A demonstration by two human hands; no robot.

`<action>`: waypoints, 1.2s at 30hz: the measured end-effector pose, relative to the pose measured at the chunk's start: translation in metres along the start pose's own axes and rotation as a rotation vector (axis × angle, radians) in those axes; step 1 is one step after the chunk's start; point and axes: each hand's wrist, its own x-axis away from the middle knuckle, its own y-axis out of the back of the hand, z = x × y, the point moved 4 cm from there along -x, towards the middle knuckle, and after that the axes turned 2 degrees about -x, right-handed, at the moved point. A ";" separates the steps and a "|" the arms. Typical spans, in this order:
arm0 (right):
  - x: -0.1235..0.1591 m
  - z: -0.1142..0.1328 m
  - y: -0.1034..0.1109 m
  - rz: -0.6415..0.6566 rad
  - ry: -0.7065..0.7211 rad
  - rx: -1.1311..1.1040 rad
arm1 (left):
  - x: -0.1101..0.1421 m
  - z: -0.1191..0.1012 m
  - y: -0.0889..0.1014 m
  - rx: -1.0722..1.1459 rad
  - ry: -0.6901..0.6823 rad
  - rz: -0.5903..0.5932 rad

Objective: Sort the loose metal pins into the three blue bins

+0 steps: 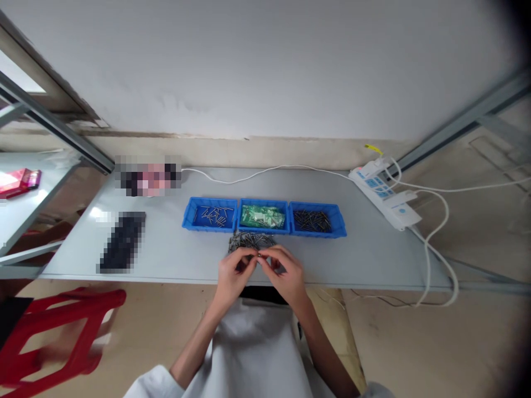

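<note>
Thumb and index finger of the left hand point(233, 275) and of the right hand point(289, 276) meet tip to tip just below the middle of the frame, both pinching a small metal piece point(259, 255); the fingertips hide most of it, so its full shape cannot be told. Each thumb and index finger bows into a rounded loop, the backs of the hands turned outward; the wrists sit over the table's near edge, and the bare forearms slope down and apart – the left toward the lower left, the right toward the lower right – with a pale sleeve point(155, 384) at the bottom left.

Right behind the fingertips lies a loose pile of metal pins point(251, 240); beyond it, at the centre, three blue bins stand side by side: the left bin point(207, 228) with scattered pins, the middle bin point(262, 230) with a green-tinted plastic packet point(265, 216), the right bin point(319, 234) with darker pins.

They stand on a grey table point(166, 254); a white power strip point(384, 196) lies at the right – cables trailing from it – and a red stool point(78, 331) fills the lower left.
</note>
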 end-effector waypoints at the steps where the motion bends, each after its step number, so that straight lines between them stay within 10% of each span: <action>1: -0.001 0.003 -0.001 -0.008 0.010 0.002 | 0.000 -0.001 0.000 0.002 -0.008 -0.002; 6: -0.014 0.013 0.015 -0.146 0.051 0.099 | 0.000 -0.004 0.002 0.037 0.031 -0.042; 13: -0.051 -0.013 0.093 -0.585 -0.055 0.548 | 0.007 0.000 0.006 0.054 0.134 -0.166; 24: 0.004 -0.026 0.023 0.023 -0.058 0.416 | 0.008 0.000 0.005 -0.003 0.122 -0.169; 36: 0.001 -0.024 0.021 0.094 -0.088 0.395 | 0.007 -0.002 -0.001 -0.072 0.041 -0.107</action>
